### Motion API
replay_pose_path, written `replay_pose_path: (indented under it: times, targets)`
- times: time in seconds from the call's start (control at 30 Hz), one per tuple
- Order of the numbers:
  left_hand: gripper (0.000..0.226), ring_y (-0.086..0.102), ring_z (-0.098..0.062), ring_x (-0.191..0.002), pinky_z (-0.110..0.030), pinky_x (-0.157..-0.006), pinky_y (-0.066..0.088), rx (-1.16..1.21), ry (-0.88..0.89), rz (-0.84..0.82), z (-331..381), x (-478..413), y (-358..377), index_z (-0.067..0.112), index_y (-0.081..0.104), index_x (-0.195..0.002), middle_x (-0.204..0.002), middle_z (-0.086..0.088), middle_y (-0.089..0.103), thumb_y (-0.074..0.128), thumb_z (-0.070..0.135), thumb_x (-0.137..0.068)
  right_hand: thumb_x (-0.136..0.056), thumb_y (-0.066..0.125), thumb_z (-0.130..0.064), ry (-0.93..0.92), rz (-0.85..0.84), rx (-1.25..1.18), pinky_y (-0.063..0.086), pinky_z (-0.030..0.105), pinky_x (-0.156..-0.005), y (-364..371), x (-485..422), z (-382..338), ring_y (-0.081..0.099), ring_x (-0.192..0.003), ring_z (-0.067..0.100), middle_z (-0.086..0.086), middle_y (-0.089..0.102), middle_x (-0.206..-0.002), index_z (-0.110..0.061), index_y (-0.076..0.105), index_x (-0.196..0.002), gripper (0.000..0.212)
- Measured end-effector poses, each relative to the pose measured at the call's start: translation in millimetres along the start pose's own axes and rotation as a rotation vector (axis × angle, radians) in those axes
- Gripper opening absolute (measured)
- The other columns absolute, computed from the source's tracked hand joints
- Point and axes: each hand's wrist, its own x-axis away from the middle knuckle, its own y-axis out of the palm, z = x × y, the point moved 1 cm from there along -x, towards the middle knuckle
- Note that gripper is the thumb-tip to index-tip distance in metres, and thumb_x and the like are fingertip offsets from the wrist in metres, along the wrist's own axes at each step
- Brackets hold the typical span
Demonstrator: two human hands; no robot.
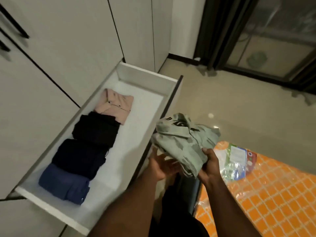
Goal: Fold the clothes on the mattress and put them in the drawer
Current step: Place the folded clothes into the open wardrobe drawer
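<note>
Beside the white drawer [148,74], right fingers [207,151] pinch a folded, rumpled green shirt [184,139]; left fingers [156,155] spread beneath.

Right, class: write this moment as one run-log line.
held: folded green shirt | right hand: grips its edge | left hand: open beneath it | drawer: open, four folded garments inside | shirt: not yet in drawer

Dim indoor light, soft motion blur, wide-angle bending at edges
</note>
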Motion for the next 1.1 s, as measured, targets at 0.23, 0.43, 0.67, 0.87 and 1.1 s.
replay_pose_path:
  times: [0.23, 0.43, 0.67, 0.87, 1.1]
  targets:
    - [0.065, 0.061, -0.037, -0.119, -0.055, -0.106, 0.046, -0.303, 0.23, -0.002, 170.6, 54.2, 12.4, 0.014, 0.059, -0.138, -0.131, -0.018, 0.064, 0.058, 0.061, -0.094, -0.076, 0.069, -0.001, 0.115, -0.149, 0.544, 0.05, 0.059, -0.102, 107.4, -13.6, -0.2, 0.063, -0.116, 0.044, 0.026, 0.063, -0.133, -0.002, 0.057, -0.138, 0.064]
    - [0.039, 0.07, -0.033, -0.096, -0.045, -0.1, 0.053, -0.64, 0.16, 0.014, 270.2, 87.8, 15.8, 0.004, 0.073, -0.115, -0.111, -0.017, 0.073, 0.077, 0.023, -0.082, -0.083, 0.062, 0.005, 0.021, -0.156, 0.748, 0.052, 0.05, -0.083, 181.4, -52.5, 22.2, 0.069, -0.092, 0.037, 0.015, 0.074, -0.106, -0.012, 0.066, -0.122, 0.042]
    - [0.081, 0.059, -0.037, -0.121, -0.051, -0.097, 0.055, -1.148, 0.322, 0.486, 394.3, -20.1, 1.8, 0.017, 0.046, -0.134, -0.148, -0.02, 0.046, 0.084, 0.007, -0.064, -0.079, 0.071, -0.001, 0.09, -0.081, 0.839, 0.058, 0.057, -0.081, 237.3, -172.8, 38.8, 0.069, -0.1, 0.036, 0.013, 0.073, -0.108, -0.02, 0.066, -0.117, 0.043]
    - [0.048, 0.06, -0.031, -0.117, -0.039, -0.104, 0.047, -1.522, 0.408, 0.736, 476.7, -128.0, 26.6, 0.007, 0.062, -0.126, -0.125, -0.014, 0.066, 0.08, 0.019, -0.084, -0.086, 0.076, -0.009, 0.213, -0.032, 0.851, 0.06, 0.063, -0.075, 261.7, -325.3, 36.6, 0.072, -0.102, 0.037, 0.01, 0.074, -0.113, -0.024, 0.059, -0.122, 0.042]
    - [0.051, 0.063, -0.031, -0.115, -0.031, -0.094, 0.052, -1.458, 0.372, 0.837, 563.2, -253.6, 5.1, 0.005, 0.063, -0.127, -0.127, -0.011, 0.066, 0.082, 0.02, -0.082, -0.09, 0.074, -0.01, 0.324, 0.017, 0.816, 0.061, 0.058, -0.069, 271.9, -494.2, 55.6, 0.07, -0.101, 0.034, 0.009, 0.071, -0.118, -0.027, 0.056, -0.123, 0.041]
